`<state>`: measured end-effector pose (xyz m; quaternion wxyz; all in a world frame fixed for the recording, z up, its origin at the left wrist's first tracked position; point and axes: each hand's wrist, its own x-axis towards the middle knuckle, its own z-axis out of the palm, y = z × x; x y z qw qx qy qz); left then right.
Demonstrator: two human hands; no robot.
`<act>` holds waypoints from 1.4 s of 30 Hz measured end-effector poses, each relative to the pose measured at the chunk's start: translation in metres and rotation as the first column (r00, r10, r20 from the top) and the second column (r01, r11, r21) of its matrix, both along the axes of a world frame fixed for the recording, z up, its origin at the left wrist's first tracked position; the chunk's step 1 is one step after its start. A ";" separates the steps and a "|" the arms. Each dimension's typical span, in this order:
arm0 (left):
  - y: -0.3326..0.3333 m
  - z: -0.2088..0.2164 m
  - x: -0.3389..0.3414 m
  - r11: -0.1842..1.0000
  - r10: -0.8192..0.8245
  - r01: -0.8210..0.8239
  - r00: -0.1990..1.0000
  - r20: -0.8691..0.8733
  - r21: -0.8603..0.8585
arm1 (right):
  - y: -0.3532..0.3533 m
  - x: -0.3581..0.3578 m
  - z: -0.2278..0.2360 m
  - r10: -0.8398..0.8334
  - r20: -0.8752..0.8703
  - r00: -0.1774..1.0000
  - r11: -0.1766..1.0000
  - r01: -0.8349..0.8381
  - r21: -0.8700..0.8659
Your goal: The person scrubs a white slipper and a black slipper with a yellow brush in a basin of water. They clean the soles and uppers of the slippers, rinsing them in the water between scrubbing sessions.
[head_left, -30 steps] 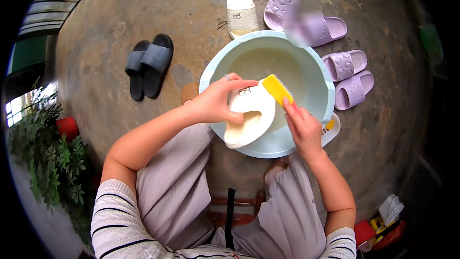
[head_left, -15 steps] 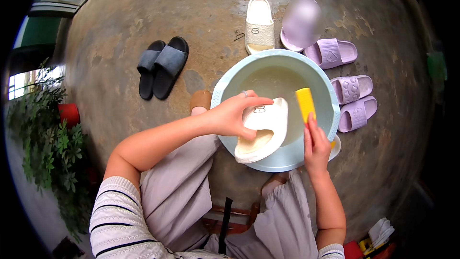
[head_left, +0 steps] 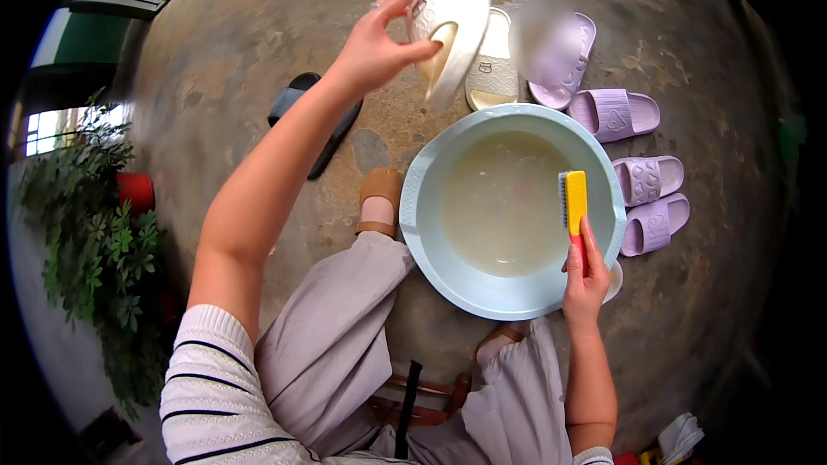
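My left hand point(head_left: 383, 41) grips a white slide slipper point(head_left: 465, 21), tilted on its side in the air beyond the basin's far left rim. The fingers lie on its strap and the thumb is at the strap's opening. A matching white slipper point(head_left: 493, 60) rests on the floor just right of it. In my right hand point(head_left: 586, 280) is a scrubbing brush point(head_left: 576, 202) with a yellow head, grey bristles facing left and a red handle. The brush is held over the right side of a light blue basin point(head_left: 422, 232) of cloudy water point(head_left: 504, 207).
Several lilac slippers point(head_left: 644, 114) lie along the basin's far right side; a blur covers part of one. Black slippers point(head_left: 332, 142) sit at the left, partly behind my left forearm. A pale round thing point(head_left: 614, 282) shows beside my right hand. Green plants point(head_left: 99, 284) stand far left.
My left hand has carried the white slipper from over the basin up and away to its far side. The brush has turned, its bristles now showing, and the view has shifted slightly.
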<state>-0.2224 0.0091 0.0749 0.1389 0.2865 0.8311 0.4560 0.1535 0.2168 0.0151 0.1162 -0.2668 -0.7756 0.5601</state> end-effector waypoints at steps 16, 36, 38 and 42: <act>-0.005 -0.154 -0.053 0.691 -0.244 -0.160 0.867 -0.435 -0.705 | -0.007 0.005 -0.022 0.103 0.180 0.978 0.994 -0.095 -0.049; -0.015 -0.192 0.044 0.717 -0.478 0.053 0.764 -0.433 -0.696 | -0.020 0.005 -0.037 0.155 0.193 0.969 0.988 -0.147 -0.052; -0.034 -0.182 0.040 0.727 -0.460 0.078 0.793 -0.399 -0.682 | -0.019 0.004 -0.027 0.125 0.250 0.960 0.989 -0.100 -0.111; -0.063 -0.150 0.018 0.821 -0.258 -0.038 0.866 -0.428 -0.570 | -0.020 0.005 -0.027 0.112 0.258 0.960 0.990 -0.087 -0.108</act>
